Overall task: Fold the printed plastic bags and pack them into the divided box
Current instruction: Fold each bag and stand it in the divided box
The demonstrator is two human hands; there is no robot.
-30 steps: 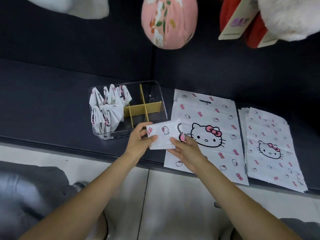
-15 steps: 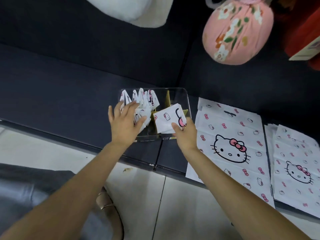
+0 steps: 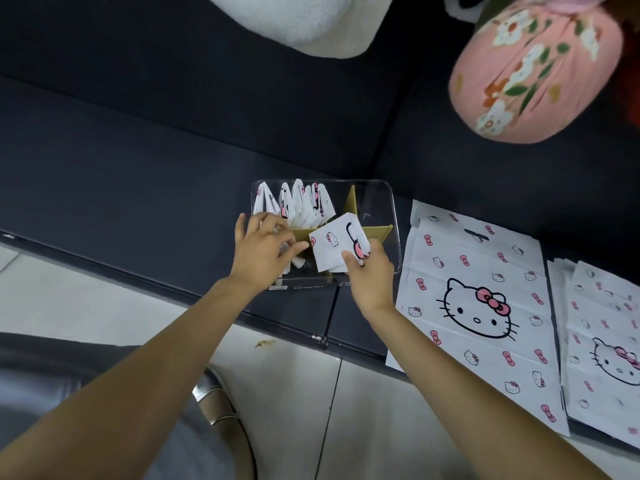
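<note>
A clear divided box (image 3: 393, 216) with tan cardboard dividers stands on the dark sofa seat. Several folded white printed bags (image 3: 301, 206) stand upright in its far-left compartment. My right hand (image 3: 369, 275) grips a folded bag (image 3: 334, 245) and holds it over the box's near middle. My left hand (image 3: 265, 245) rests on the folded bags in the near-left compartment, fingers spread and pressing them aside. A flat printed bag (image 3: 478, 292) lies to the right of the box.
A second pile of flat bags (image 3: 602, 334) lies at the far right. A pink flowered pouch (image 3: 533, 71) and a white plush cushion (image 3: 311, 22) lean on the sofa back. Pale floor tiles and a shoe (image 3: 214, 403) show below the seat edge.
Both hands moved from the seat's front to the box. My left hand let go of the folded bag and went onto the packed bags; my right hand carried the folded bag over the box.
</note>
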